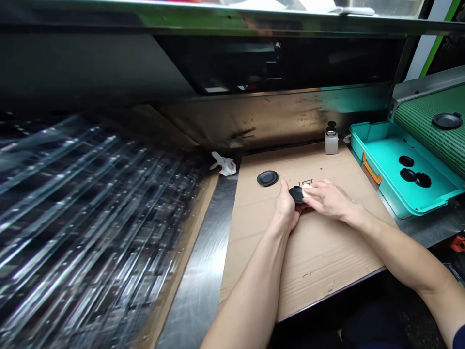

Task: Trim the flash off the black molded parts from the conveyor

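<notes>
Over the cardboard sheet (254, 247), my left hand (286, 206) is closed on the edge of a round black plastic cap (296, 195) with a small tab. My right hand (329, 198) pinches a white wiping pad (307, 190) and presses it against the cap's face. Part of the cap is hidden behind the pad and fingers. A second black cap (268, 178) lies flat on the cardboard, left of and beyond my hands. Near the back edge stands a small pump bottle (331, 140) with a dark top.
At right, a teal bin (436, 196) with an orange latch holds several black caps (407, 174). Behind it, another cap (446, 120) rests on a green conveyor belt (417, 114). Stacked clear plastic trays (90, 218) fill the left, blurred. A crumpled white cloth (225, 165) lies by the cardboard's corner.
</notes>
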`<state>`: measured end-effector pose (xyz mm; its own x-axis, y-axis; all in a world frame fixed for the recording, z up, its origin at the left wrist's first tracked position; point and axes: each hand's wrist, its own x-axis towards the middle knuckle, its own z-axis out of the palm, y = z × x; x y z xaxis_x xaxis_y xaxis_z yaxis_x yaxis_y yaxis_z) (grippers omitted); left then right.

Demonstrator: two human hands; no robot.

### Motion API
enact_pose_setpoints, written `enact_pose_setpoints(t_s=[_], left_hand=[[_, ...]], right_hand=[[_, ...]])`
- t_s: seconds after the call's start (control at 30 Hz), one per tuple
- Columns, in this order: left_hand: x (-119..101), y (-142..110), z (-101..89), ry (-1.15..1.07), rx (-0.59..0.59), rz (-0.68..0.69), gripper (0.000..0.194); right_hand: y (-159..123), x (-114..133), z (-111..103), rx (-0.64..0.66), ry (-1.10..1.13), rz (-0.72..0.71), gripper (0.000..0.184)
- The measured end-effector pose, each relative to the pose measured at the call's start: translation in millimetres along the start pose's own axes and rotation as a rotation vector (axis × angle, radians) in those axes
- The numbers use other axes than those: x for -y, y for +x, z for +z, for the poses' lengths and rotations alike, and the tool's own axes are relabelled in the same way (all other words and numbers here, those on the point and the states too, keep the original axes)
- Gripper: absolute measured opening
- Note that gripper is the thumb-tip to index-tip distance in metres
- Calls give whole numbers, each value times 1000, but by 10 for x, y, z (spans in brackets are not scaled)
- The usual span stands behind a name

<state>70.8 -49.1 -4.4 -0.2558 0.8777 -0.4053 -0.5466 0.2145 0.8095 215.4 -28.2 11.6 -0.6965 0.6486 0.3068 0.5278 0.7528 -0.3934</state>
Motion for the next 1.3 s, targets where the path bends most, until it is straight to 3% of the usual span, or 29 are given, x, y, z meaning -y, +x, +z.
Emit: enact_pose_setpoints(t_s=[0.07,0.2,0.3,0.4,0.5,0.57,0.73,1.07,1.13,1.23,1.3], left_hand=[[19,8,-4,51,0,32,60],[47,43,-42,108,7,114,59],[44,51,-98,173,75,199,61],[24,-23,-126,395,20,522,65],[24,-149,-107,664,-58,854,92],[51,-204,-85,755,-54,969,102],[164,-137,-76,845,-62,1103,118],[199,-133,-75,848,-81,1089,115],[190,-159,-52,842,-69,1069,94],[80,-170,-54,911,-43,907,37],[-60,-190,-133,1053,-40,748,47]], right_hand=[[-6,3,-36,-11,22,28,22],[-6,-62,-128,56,88,-65,17],[-16,-251,-178,0,-44,124,21],[-40,-523,-208,-128,-201,393,31],[-62,-717,-191,-122,-307,552,38],[-70,-770,-160,-91,-339,580,42],[-67,-788,-103,-105,-342,579,40],[-68,-878,-59,-129,-329,561,43],[-72,-885,-49,-147,-325,556,43],[-56,-879,-61,-161,-312,548,41],[-45,-854,-84,-163,-316,557,39]])
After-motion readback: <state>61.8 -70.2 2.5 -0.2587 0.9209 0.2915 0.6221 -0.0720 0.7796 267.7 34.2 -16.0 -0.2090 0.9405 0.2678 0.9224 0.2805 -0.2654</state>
